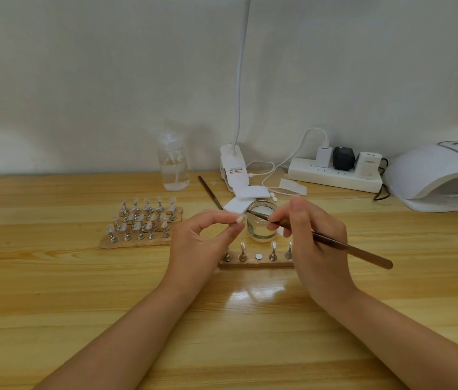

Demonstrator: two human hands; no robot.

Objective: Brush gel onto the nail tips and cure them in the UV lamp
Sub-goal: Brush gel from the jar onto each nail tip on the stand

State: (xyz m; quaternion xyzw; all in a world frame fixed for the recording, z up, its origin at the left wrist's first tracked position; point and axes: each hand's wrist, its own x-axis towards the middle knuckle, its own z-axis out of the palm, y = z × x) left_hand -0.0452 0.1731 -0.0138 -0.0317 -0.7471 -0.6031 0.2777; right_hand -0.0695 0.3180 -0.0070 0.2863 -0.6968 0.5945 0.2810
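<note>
My left hand point(202, 235) pinches a small nail tip on its stand point(239, 220) between thumb and forefinger, held above the table. My right hand point(312, 237) grips a brown brush point(343, 244) like a pen; the bristle end points left, close to the nail tip and over the rim of a small glass jar point(261, 220). Below the hands lies a wooden strip point(256, 263) with several nail tips on metal stands and one bare magnet spot. The white UV lamp point(441, 178) stands at the far right, its display lit.
A wooden board point(140, 223) crowded with several nail tips on stands lies to the left. Behind are a clear pump bottle point(173, 167), a second brush point(210, 192), white pads point(250, 197), a clip lamp base point(234, 170) and a power strip point(334, 175) with cables.
</note>
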